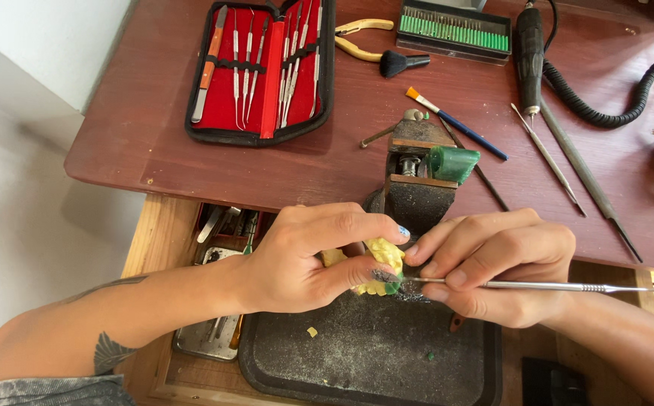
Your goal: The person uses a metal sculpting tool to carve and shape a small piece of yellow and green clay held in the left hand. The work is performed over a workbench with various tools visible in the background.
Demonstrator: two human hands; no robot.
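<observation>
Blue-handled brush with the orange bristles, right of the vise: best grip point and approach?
Grip the blue-handled brush mid-handle, from above. It lies flat and diagonal on the desk, orange bristles up-left. The lower handle end sits close to thin rods beside the green block, so avoid that end.

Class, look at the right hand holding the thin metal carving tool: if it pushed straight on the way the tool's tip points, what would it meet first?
The right hand aims its thin metal carving tool leftward; the tip already sits at the small green piece on the yellow lump pinched in the left hand, whose thumb probably comes next.

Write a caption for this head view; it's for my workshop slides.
Left hand holds a yellow piece; right hand works it with a metal pick before a small vise.
</observation>
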